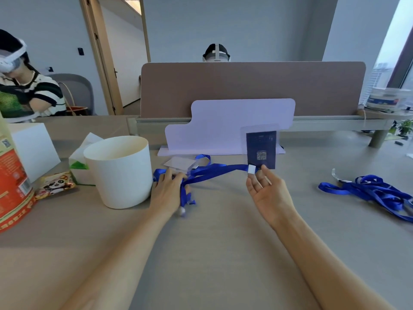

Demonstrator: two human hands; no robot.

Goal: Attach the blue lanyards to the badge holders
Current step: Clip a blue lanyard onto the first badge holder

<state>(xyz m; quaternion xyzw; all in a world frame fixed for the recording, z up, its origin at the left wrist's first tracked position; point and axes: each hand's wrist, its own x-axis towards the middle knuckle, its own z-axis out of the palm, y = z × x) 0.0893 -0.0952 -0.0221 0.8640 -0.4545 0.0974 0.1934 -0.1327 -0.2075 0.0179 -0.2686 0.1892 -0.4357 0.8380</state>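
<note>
A wide, pale grey-beige table (223, 231) carries a white round tub (118, 171) standing upright. Touching the tub's left side is a tissue pack (79, 158), with a panda-print snack packet (55, 184) in front of the pack. Further left stand a white box (33, 148) and a red-orange canister (13, 189). Just right of the tub lie a small stack of clear badge holders (181, 163) and a blue lanyard (210, 170). Behind these a white board (223, 128) stands upright. Far right of the tub is a tangled heap of blue lanyards (375, 191).

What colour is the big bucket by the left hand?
The bucket is plain white; the head view shows it.
</note>
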